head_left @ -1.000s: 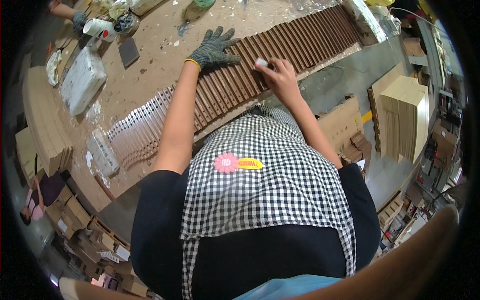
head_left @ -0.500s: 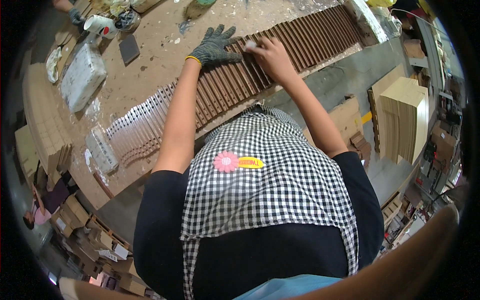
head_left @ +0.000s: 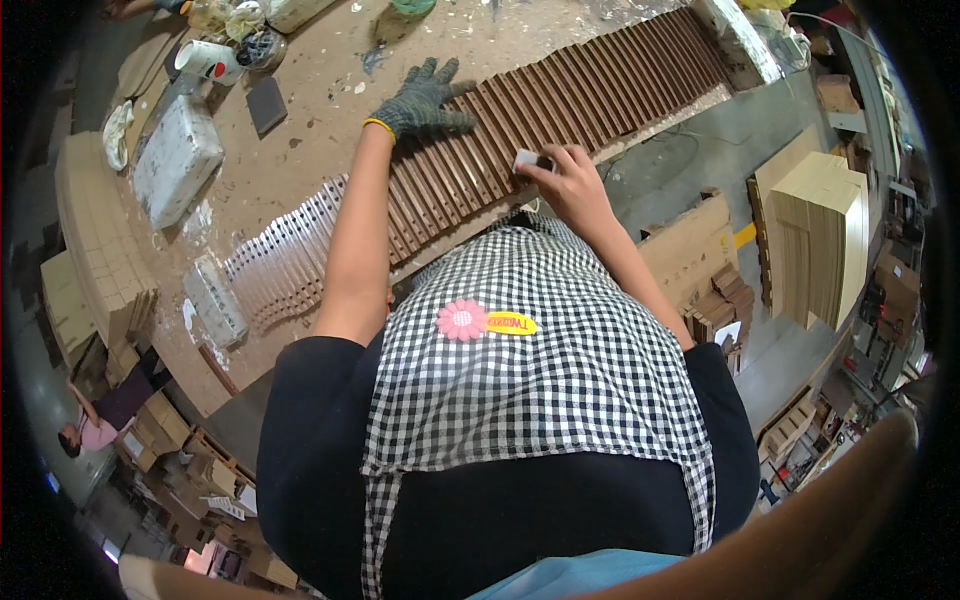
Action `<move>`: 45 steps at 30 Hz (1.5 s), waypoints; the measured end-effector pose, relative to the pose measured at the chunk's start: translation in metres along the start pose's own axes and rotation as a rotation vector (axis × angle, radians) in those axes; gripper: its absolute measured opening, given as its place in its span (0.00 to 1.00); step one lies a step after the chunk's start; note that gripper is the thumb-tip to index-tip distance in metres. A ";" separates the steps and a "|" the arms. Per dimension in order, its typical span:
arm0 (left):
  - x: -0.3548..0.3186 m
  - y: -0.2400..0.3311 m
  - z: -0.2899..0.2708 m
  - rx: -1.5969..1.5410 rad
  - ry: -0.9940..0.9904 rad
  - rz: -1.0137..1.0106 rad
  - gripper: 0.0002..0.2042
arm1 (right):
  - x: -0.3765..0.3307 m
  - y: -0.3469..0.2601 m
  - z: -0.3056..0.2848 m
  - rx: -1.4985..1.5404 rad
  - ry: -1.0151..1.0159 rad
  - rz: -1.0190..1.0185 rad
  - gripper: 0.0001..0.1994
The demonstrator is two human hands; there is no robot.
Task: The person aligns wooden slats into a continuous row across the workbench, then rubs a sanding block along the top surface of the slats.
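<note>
A long row of narrow brown strips [head_left: 600, 92], packed side by side with small dark holes in them, runs slantwise across the table; its left end shines. My left hand [head_left: 420, 106], in a dark grey knitted glove with a yellow cuff, lies with fingers spread at the row's far edge. Between the fingertips of my bare right hand [head_left: 574, 186] is a small whitish block [head_left: 528, 160] with a dark side. That block is over the near edge of the strips; whether it touches them I cannot tell.
Paint-spattered white blocks [head_left: 742, 45] flank the row's ends. A bigger white block [head_left: 178, 160], dark square piece [head_left: 266, 106] and white cup [head_left: 208, 62] lie at the table's left. Stacked boards [head_left: 815, 225] stand right; another person [head_left: 100, 415] is at lower left.
My right hand has moved toward me and slightly right, with the whitish block, to the near edge of the row. The left hand stays spread in nearly the same spot.
</note>
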State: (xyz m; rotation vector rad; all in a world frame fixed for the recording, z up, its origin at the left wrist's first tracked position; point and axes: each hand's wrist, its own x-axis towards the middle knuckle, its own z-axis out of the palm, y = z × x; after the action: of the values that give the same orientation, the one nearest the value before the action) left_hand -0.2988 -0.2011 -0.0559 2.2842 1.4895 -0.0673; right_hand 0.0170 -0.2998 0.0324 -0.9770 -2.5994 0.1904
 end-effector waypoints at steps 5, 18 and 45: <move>-0.008 0.014 0.000 -0.040 0.032 -0.036 0.41 | 0.067 0.029 0.047 -0.129 0.048 -0.058 0.24; -0.004 0.009 0.008 -0.009 0.084 -0.032 0.45 | 0.072 0.035 0.039 -0.144 -0.046 -0.129 0.23; -0.012 -0.002 0.025 -0.134 0.121 -0.209 0.39 | 0.149 0.048 0.075 -0.105 -0.077 -0.196 0.22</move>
State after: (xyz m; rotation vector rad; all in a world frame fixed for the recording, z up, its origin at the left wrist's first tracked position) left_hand -0.3016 -0.2201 -0.0766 2.0533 1.7357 0.1097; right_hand -0.0855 -0.1655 -0.0074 -0.7549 -2.7797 0.0424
